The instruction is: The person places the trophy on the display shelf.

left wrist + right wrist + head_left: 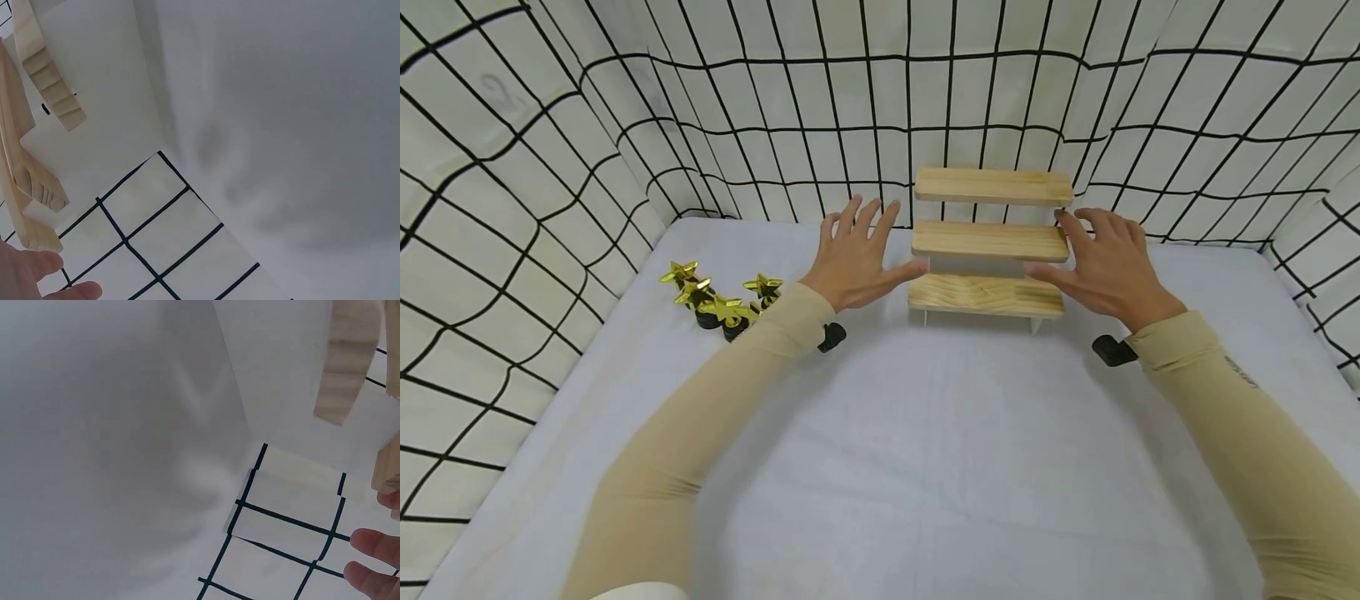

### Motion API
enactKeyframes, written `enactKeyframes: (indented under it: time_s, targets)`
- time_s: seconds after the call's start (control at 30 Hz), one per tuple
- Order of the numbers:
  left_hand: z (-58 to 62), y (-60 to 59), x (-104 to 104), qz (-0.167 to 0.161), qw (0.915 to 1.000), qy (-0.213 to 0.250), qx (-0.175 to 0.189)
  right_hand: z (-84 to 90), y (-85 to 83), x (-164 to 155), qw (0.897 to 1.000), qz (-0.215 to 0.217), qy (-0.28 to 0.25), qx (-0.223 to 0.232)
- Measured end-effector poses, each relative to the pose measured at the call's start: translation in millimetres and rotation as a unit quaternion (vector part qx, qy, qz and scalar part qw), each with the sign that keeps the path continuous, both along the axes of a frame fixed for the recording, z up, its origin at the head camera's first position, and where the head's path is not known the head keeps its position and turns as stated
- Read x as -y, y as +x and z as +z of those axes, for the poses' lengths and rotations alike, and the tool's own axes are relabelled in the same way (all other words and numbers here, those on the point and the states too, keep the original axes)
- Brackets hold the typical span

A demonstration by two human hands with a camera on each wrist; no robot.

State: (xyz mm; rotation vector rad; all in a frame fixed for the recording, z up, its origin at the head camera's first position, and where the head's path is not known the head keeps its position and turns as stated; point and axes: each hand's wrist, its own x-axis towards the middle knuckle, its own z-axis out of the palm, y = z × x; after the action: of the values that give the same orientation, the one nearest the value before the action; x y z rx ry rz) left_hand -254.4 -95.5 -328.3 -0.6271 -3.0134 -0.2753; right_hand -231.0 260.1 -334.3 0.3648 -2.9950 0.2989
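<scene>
Stand: the wooden step stand (989, 247) sits at the far middle of the desk (880, 467), close to the gridded back wall (880, 108), its three steps rising away from me, so the low step faces me.

My left hand (856, 265): spread wide, fingers straight, just at the left end of the stand. The thumb reaches toward the gap between the lower and middle steps; I cannot tell if it touches. It grips nothing.

My right hand (1101, 268): also spread, fingers straight, at the right end. The fingertips lie at the end of the middle step and seem to touch it, the thumb points at the low step. Nothing is clasped.

Why so: I judge both hands flank the stand from either side, as one does to steady or square a thing.

Left wrist view: the step ends (53, 81) show in profile at the left edge, with my fingertips (37, 269) low in the corner, apart from the wood.

Right wrist view: a step end (347, 369) up at the right, fingertips (375, 540) below it.

Trophies: a small cluster of gold star trophies (718, 298) on dark bases stands at the left, well apart from the stand.

Sleeves: tan sleeves (700, 433) cover both arms to the wrists.
</scene>
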Motion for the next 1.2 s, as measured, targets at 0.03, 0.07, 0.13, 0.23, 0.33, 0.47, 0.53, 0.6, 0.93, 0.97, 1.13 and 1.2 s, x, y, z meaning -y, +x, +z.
enactKeyframes:
  time_s: [0.03, 0.07, 0.13, 0.23, 0.33, 0.47, 0.53, 0.6, 0.93, 0.97, 1.13, 1.2]
  targets:
    - [-0.4, -0.5, -2, -0.002, 1.0, 0.001, 0.0, 0.0, -0.9, 1, 1.0, 0.001, 0.0, 0.002]
    - [-0.7, -0.9, -5, -0.003, 1.0, 0.001, 0.001, 0.0, -1.6, 2, 1.0, 0.001, -0.001, 0.003]
    - [-1.7, -1.8, -9, -0.006, 1.0, 0.004, 0.0, -0.2, -3.3, 4, 1.0, 0.002, -0.005, 0.006]
    - [-2.7, -2.9, -15, -0.006, 0.9999, 0.008, 0.003, -1.1, -5.8, 7, 1.0, 0.002, -0.004, 0.008]
    - [-3.5, -4.6, -21, -0.01, 0.9999, 0.009, 0.003, -2.7, -8.0, 10, 1.0, -0.001, -0.003, 0.005]
    - [-4.1, -6.8, -30, -0.019, 0.9997, 0.01, 0.007, -4.2, -9.7, 13, 1.0, -0.003, 0.0, 0.0]
    - [-4.2, -7.3, -34, -0.025, 0.9996, 0.007, 0.012, -4.2, -10.0, 15, 1.0, -0.003, 0.001, -0.001]
    - [-4.3, -7.3, -38, -0.031, 0.9994, 0.0, 0.016, -3.7, -10.0, 16, 1.0, -0.003, 0.002, 0.003]
    - [-7.4, -7.8, -56, -0.04, 0.9979, -0.014, -0.049, -2.6, -14.1, 25, 1.0, 0.01, 0.018, -0.022]
    - [-8.5, -7.9, -56, -0.042, 0.997, -0.017, -0.063, -3.5, -15.0, 26, 1.0, 0.011, 0.019, -0.023]
    - [-11.9, -9.0, -56, -0.048, 0.9906, -0.03, -0.124, -6.1, -15.8, 28, 0.999, 0.016, 0.027, -0.04]
    - [-12.6, -9.2, -56, -0.051, 0.9896, -0.033, -0.131, -7.3, -14.8, 28, 0.998, 0.02, 0.03, -0.053]
